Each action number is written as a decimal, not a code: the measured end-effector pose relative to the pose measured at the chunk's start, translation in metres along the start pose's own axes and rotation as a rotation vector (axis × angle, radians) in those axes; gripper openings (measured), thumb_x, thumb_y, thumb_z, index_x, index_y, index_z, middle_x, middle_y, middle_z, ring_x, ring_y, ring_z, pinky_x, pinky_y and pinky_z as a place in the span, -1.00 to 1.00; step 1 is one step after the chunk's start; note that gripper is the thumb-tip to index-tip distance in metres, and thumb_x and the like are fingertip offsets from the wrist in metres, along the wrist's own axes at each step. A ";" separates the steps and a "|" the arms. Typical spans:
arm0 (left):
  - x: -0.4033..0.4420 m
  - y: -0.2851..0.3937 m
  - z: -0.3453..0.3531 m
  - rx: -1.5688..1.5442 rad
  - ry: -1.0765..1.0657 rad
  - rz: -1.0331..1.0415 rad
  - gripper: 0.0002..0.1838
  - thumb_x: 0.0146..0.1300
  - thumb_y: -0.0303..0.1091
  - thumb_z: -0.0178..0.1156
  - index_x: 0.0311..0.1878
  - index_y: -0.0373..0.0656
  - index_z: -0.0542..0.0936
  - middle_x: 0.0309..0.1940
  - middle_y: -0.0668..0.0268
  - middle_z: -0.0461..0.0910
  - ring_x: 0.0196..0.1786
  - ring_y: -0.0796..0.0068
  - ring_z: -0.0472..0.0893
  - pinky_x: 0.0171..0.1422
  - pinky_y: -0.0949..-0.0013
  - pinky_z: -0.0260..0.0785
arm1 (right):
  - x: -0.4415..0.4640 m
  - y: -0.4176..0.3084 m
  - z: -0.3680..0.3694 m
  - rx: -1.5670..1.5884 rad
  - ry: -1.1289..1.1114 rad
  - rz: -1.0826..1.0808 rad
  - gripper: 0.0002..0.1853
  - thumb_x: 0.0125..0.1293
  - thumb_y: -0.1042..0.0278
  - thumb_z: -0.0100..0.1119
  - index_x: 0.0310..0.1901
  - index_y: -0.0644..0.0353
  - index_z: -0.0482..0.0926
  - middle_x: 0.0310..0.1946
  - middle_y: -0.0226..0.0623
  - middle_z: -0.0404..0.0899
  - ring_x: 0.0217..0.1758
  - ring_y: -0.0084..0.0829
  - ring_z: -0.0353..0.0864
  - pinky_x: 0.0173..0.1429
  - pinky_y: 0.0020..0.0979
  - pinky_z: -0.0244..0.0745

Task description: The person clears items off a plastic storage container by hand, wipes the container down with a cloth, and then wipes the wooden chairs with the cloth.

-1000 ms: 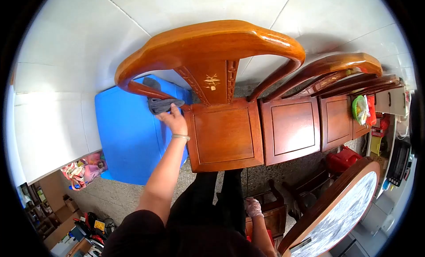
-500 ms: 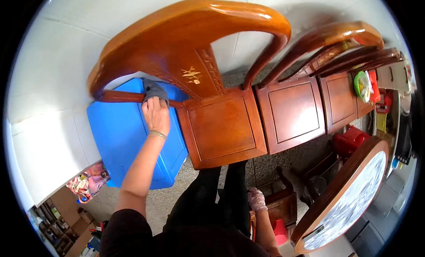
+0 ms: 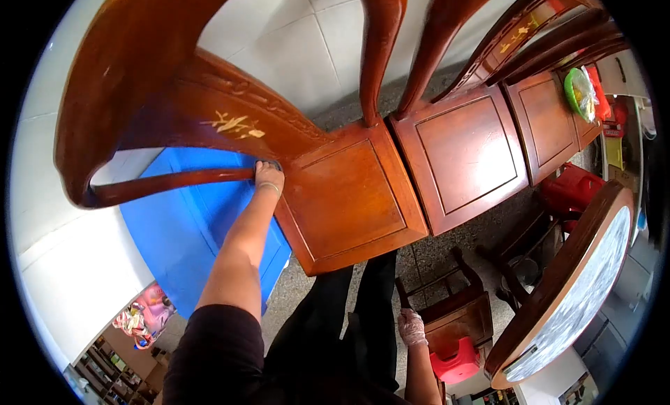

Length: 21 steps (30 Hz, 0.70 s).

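Grey cloth, gripped by the left hand, has slid along the wooden back post to beside the chair seat — so work seems at its lower end — while for the right hand I cannot tell the grip.

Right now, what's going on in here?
The person's bare left hand is at the seat end of the curved back post on a glossy reddish-brown wooden chair, a sliver of dark grey cloth showing at its edge. A large blue plastic box sits beside the chair. The right hand, in a thin clear glove, hangs low near a dark brown wooden seat; contact there is unclear.
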<state>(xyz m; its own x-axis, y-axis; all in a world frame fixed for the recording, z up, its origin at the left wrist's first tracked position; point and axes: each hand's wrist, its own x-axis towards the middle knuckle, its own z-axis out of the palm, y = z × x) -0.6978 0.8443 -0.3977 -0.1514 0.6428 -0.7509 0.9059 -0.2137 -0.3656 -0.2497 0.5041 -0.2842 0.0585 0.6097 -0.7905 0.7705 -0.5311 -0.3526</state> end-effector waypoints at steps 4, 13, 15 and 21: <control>-0.016 0.010 0.049 -0.263 -0.227 0.169 -0.66 0.27 -0.37 -0.04 0.00 -0.18 0.64 0.12 0.04 0.55 0.15 0.12 0.57 0.19 0.04 0.37 | -0.003 -0.006 0.009 -0.018 -0.079 0.029 -0.72 0.22 0.31 0.11 -0.07 0.22 0.57 -0.18 0.05 0.61 -0.05 0.04 0.57 0.06 -0.10 0.49; -0.202 0.030 0.036 -2.254 -0.354 0.105 -0.60 -0.04 -0.61 -0.04 -0.09 -0.34 0.61 -0.17 0.28 0.64 -0.04 0.38 0.60 0.16 0.31 0.39 | -0.013 0.005 -0.015 -0.082 -0.002 -0.072 -0.70 0.21 0.31 0.02 -0.04 0.14 0.59 -0.15 0.01 0.61 -0.01 0.03 0.56 0.11 -0.10 0.46; -0.230 0.003 0.007 -2.365 -0.250 0.270 -0.47 -0.05 -0.64 -0.04 0.10 -0.41 0.50 0.05 0.19 0.58 0.14 0.28 0.54 0.33 0.23 0.31 | -0.013 0.012 -0.022 -0.101 0.021 -0.038 -0.70 0.21 0.31 0.03 -0.05 0.13 0.60 -0.14 0.01 0.62 0.00 0.02 0.56 0.12 -0.11 0.46; -0.342 -0.123 -0.121 -2.224 0.436 0.501 -0.54 -0.04 -0.65 0.01 0.02 -0.37 0.57 0.15 0.14 0.51 0.16 0.31 0.51 0.30 0.26 0.28 | -0.025 -0.009 -0.058 0.128 0.036 0.217 -0.69 0.21 0.28 0.11 -0.05 0.20 0.61 -0.29 -0.02 0.67 -0.17 -0.07 0.67 -0.05 -0.22 0.57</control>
<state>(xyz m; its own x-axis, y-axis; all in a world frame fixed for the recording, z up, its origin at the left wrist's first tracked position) -0.7096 0.7394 -0.0292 -0.0701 0.9421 -0.3279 -0.2439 0.3025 0.9214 -0.2216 0.5278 -0.2321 0.2383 0.4928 -0.8369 0.6512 -0.7204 -0.2388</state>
